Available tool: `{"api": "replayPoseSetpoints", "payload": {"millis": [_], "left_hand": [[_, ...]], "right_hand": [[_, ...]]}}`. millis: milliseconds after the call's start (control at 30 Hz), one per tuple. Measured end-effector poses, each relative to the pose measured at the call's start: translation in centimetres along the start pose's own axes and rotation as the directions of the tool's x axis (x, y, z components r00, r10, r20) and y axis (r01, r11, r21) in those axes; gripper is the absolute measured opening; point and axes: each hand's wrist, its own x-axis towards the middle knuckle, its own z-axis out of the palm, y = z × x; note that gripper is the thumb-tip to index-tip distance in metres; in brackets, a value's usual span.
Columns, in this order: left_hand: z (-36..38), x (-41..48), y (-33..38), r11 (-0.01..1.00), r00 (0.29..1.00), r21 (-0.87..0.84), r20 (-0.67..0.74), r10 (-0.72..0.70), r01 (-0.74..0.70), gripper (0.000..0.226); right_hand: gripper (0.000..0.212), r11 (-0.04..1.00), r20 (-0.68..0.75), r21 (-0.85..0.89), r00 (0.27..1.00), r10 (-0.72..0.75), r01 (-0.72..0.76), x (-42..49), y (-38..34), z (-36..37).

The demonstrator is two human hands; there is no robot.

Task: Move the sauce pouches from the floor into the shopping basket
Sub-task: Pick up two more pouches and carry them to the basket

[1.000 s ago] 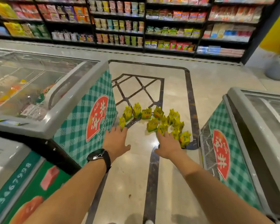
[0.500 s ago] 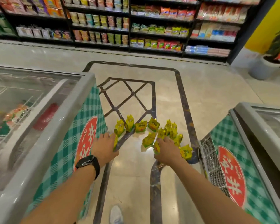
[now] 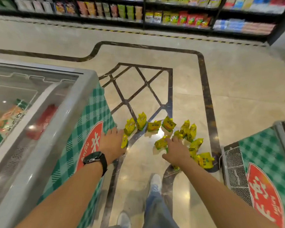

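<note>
Several yellow sauce pouches (image 3: pixel 153 126) stand and lie in a loose arc on the beige floor between two freezers. Both my arms are stretched out over them. My left hand (image 3: pixel 112 143), with a black watch on the wrist, hovers with its fingers spread, and one pouch (image 3: pixel 124 141) shows just past its right edge. Fingers spread too, my right hand (image 3: pixel 176 150) overlaps a lying pouch (image 3: pixel 160 143) and hides part of the right-hand cluster (image 3: pixel 190 131). Neither hand holds anything. No shopping basket is in view.
A chest freezer (image 3: pixel 44 122) with a glass lid and green checked side stands close on the left. A second freezer (image 3: pixel 268 170) with a wire grille stands on the right. Stocked shelves (image 3: pixel 155 15) line the far wall. My jeans leg and shoes (image 3: pixel 155 181) show below.
The view has moved forward and tipped down, so the pouches lie closer and my leg and shoes have come into view. Both hands stay stretched out and open.
</note>
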Motion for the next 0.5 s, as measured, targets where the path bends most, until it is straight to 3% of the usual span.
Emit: {"api": "replayPoseSetpoints", "payload": {"millis": [233,367,500], "left_hand": [[8.0,12.1,0.2,1.000,0.993,-0.008,0.115,-0.004,0.005,0.074],[19.3,20.6,0.0,0.999,0.988,0.036,0.154,0.029,-0.035,0.075],[32.3,29.9,-2.0,0.986,0.989,0.129,0.115,0.090,-0.105,0.056]], "right_hand": [[0.066,0.998,0.086,-0.035,0.995,-0.040,0.043,13.5,1.9,3.5],[0.064,0.996,0.095,-0.088,0.995,-0.008,0.016,23.6,3.5,11.6],[0.068,0.976,0.026,-0.216,0.999,0.046,-0.040,34.5,5.5,22.2]]}}
